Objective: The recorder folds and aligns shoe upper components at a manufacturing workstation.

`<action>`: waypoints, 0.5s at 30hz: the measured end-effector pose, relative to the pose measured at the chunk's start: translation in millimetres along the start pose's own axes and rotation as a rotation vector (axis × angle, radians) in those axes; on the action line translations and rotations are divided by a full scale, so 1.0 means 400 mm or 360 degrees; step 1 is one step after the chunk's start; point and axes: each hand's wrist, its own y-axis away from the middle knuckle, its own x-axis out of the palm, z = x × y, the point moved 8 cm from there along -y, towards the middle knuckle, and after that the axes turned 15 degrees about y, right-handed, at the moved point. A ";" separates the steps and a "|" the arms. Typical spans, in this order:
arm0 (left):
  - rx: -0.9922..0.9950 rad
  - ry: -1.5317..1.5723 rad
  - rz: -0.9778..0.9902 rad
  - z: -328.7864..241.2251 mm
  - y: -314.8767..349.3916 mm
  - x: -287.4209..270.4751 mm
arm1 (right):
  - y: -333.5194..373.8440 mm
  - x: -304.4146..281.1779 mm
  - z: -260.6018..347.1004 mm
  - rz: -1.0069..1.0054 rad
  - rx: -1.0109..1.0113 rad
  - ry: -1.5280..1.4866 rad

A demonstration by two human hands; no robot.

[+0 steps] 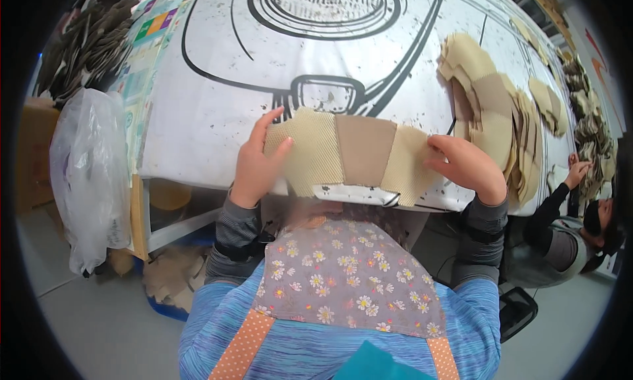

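Note:
A curved fabric panel (367,149) lies at the table's near edge, with beige mesh at both ends and a smooth brown section sewn between. My left hand (258,163) is at its left end, thumb and forefinger spread apart, the thumb over the mesh. At the other end, my right hand (469,167) has its fingers curled on the panel's right edge, gripping it. The undersides of both hands are hidden.
Stacks of similar beige and brown panels (491,109) lie on the right of the printed white table cover (217,123). Dark fabric pieces (86,47) pile at far left, above a clear plastic bag (92,175). A co-worker (567,238) sits at right, handling pieces.

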 end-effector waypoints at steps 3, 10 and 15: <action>0.0011 -0.0090 0.0033 0.002 0.000 -0.007 | -0.030 -0.068 0.075 -0.0219 -0.0108 0.0202; 0.0177 -0.0162 0.0032 -0.034 -0.007 -0.003 | -0.019 -0.116 0.184 0.0077 -0.0417 0.0429; 0.0168 -0.0234 0.0040 -0.032 -0.019 -0.004 | -0.194 -0.244 0.139 -0.0140 -0.0557 0.0471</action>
